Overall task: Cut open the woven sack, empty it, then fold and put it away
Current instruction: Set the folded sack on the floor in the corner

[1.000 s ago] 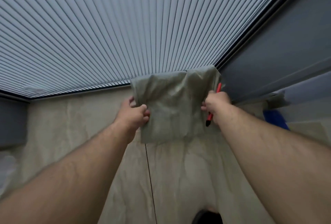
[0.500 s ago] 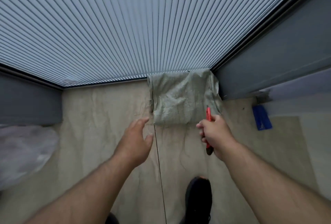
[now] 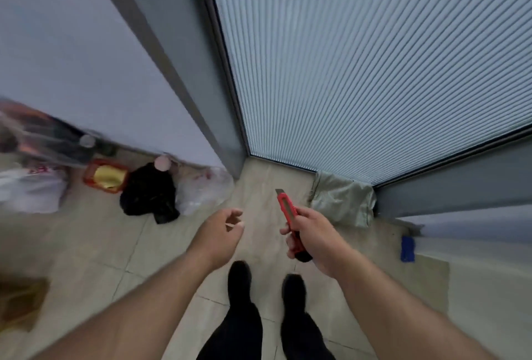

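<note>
My right hand (image 3: pixel 313 233) grips the red knife (image 3: pixel 288 215), left hand (image 3: pixel 221 230) loose and empty, folded sack (image 3: pixel 342 204) lying just right, nearer the knife hand.

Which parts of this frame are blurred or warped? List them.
Head view: the bags along the left wall smear with motion blur; the utility knife, right hand and folded sack stay fairly sharp; wide-angle distortion slants the door frame; light is soft, with no glare.
</note>
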